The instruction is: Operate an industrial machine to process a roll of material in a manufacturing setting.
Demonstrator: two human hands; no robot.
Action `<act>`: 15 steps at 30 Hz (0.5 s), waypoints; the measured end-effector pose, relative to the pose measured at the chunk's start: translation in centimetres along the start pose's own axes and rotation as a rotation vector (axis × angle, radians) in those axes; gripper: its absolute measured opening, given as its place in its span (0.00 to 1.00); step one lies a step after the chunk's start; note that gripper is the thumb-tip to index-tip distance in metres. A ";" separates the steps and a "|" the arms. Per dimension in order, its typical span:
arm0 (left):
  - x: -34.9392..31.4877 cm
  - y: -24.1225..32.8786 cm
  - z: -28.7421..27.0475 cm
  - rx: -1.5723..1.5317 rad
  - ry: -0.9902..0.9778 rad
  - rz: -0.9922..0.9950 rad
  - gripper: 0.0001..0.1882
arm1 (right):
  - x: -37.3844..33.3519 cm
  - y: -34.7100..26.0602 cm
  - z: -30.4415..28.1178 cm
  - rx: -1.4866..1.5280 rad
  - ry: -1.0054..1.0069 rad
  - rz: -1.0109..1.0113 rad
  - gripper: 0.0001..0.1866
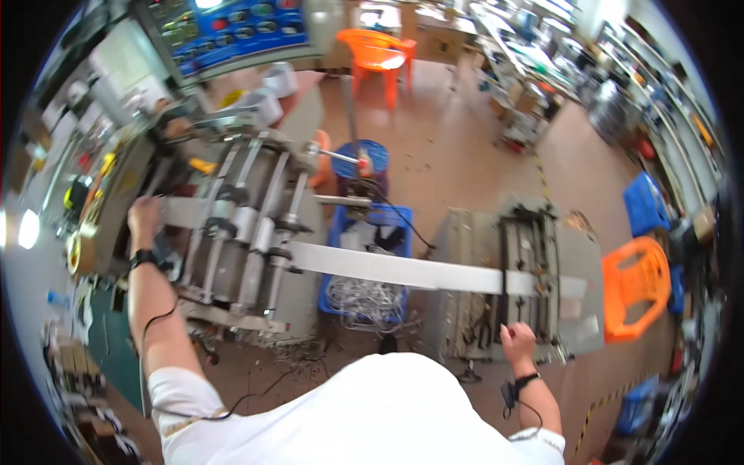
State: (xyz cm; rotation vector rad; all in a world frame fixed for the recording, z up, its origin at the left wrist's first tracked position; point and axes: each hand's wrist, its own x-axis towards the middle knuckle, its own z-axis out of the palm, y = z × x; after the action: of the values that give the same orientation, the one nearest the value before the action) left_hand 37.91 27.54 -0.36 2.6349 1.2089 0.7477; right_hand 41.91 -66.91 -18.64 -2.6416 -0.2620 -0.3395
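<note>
A long white strip (403,269) runs from the roller machine (263,225) on the left, across a gap, to a smaller grey machine (473,310) on the right. My left hand (144,218) is at the far-left end of the strip, its fingers closed where the strip comes out of the rollers; blur hides the exact grip. Beside the front part of the smaller machine, below the strip, my right hand (518,342) is curled into a loose fist. Nothing shows in it, and it is apart from the strip.
Under the strip, a blue crate (329,291) on the floor holds tangled white offcuts. Behind it stands a blue bin (375,157). Orange chairs (637,287) stand at right and at the back. A black cable (403,217) hangs between the machines. Shelves line the far right.
</note>
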 end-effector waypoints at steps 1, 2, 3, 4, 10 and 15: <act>-0.2 1.4 0.1 -0.229 0.000 -0.077 0.21 | -0.1 0.0 -0.1 -0.005 0.002 0.010 0.12; 0.1 1.7 0.0 -0.252 0.018 0.006 0.19 | -0.1 -0.1 -0.2 -0.010 0.002 0.025 0.12; 0.7 1.1 0.2 -0.272 0.047 0.085 0.17 | 0.0 -0.2 -0.2 -0.005 0.001 0.034 0.12; 1.9 -0.6 0.9 -0.341 0.007 0.089 0.16 | 0.1 -0.2 0.0 -0.006 0.000 0.029 0.12; 4.6 -3.9 3.3 -0.369 -0.165 0.181 0.13 | 0.1 0.4 -0.2 -0.024 0.004 0.038 0.13; 2.7 -0.5 2.0 -0.281 -0.195 0.172 0.13 | -0.2 1.0 -0.3 -0.027 -0.005 0.029 0.13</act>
State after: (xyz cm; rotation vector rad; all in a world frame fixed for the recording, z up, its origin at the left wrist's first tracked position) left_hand 40.09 30.02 -1.18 2.5265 0.7731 0.6159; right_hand 41.88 -67.98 -18.83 -2.6703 -0.2217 -0.3296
